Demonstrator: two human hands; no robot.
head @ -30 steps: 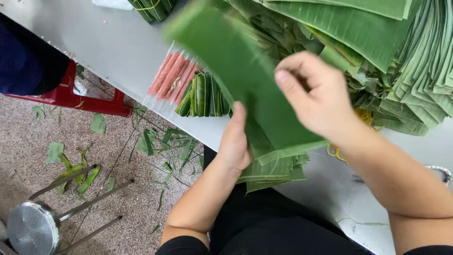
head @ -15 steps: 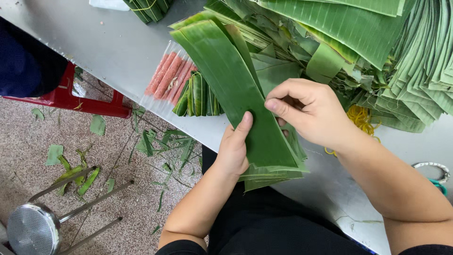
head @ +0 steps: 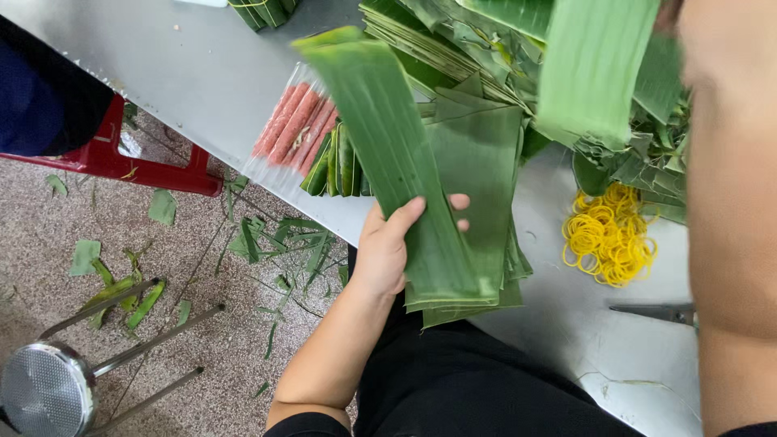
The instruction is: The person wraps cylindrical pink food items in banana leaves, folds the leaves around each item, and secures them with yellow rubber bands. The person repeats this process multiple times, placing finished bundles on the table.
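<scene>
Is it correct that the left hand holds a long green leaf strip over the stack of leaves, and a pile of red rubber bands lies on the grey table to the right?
Not quite. The rubber bands are yellow, not red, as the head view shows. The rest holds: the left hand holds a long green leaf strip over the stack of leaves on the grey table.

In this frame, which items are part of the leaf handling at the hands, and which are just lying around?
In hand:
left hand gripping a long green leaf strip
stack of cut leaves beneath it
leaf piece raised at the right

Lying about:
yellow rubber bands
pink sausages in a clear pack
leaf scraps on the floor
metal stool
red stool
</scene>
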